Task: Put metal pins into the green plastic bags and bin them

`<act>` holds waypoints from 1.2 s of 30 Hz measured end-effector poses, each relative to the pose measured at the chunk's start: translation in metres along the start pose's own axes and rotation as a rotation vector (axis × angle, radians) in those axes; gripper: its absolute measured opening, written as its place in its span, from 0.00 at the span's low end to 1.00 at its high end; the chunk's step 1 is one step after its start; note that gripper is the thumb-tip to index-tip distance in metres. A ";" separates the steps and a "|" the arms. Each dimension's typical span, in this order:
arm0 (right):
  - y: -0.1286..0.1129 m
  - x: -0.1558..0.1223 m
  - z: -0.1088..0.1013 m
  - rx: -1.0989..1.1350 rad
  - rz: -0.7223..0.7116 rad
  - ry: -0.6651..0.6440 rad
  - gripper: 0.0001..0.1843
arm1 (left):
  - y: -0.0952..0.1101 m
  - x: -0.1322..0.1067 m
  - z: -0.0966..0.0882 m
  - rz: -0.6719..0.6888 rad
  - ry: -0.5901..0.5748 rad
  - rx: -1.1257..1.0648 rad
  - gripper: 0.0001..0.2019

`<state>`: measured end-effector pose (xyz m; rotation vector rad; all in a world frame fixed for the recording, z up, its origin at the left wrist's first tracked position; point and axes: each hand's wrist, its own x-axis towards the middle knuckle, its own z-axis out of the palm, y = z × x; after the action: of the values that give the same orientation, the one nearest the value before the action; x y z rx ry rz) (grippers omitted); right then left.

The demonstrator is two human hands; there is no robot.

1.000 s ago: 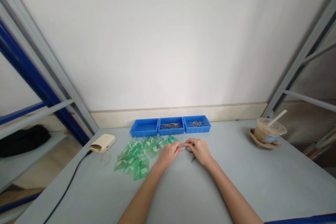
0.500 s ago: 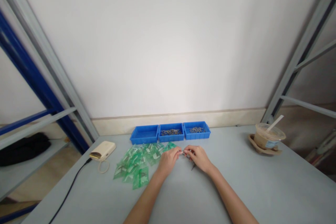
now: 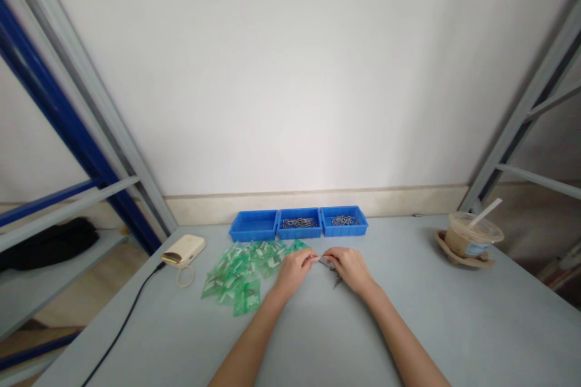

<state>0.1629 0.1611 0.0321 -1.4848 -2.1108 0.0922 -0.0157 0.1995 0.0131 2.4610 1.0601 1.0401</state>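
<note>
My left hand (image 3: pixel 293 273) and my right hand (image 3: pixel 352 268) meet over the grey table, fingertips pinched close together. Between the fingertips is something small and thin, too tiny to name. Under my right hand's fingers, a few dark screw-like pieces (image 3: pixel 337 281) show on the table, partly covered by the hand. Left of my left hand spreads a pile of green clear packets (image 3: pixel 236 272) with small metal pieces inside. Beyond the hands, a row of blue trays holds loose screws in the middle tray (image 3: pixel 298 234) and the right tray (image 3: pixel 345 231).
The left blue tray (image 3: pixel 253 236) shows a bare bottom. A cream-coloured device (image 3: pixel 185 249) with a strap and black cable (image 3: pixel 124 323) lies at the left. At the right, a plastic tub (image 3: pixel 469 239) with a white spoon sits in a cardboard holder (image 3: pixel 463 260). Metal frame posts flank the table.
The view has shifted slightly, so the table things appear a little higher and further right. My fingertips stay pinched together, with the right fingers a bit more closed over.
</note>
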 end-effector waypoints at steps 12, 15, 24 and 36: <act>-0.001 -0.002 0.003 -0.003 -0.030 -0.022 0.16 | 0.001 -0.001 0.000 -0.034 -0.036 0.014 0.11; -0.003 -0.002 0.000 0.009 -0.025 -0.015 0.14 | 0.002 0.000 -0.001 -0.009 -0.040 0.019 0.12; -0.001 -0.002 0.001 0.019 -0.040 -0.010 0.14 | 0.004 -0.001 -0.001 -0.039 -0.062 -0.029 0.11; -0.007 -0.003 -0.002 -0.003 -0.027 -0.047 0.15 | 0.005 -0.002 -0.003 0.024 -0.040 0.004 0.16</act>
<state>0.1590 0.1550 0.0350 -1.4695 -2.1685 0.1152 -0.0163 0.1950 0.0169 2.4929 1.0239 0.9927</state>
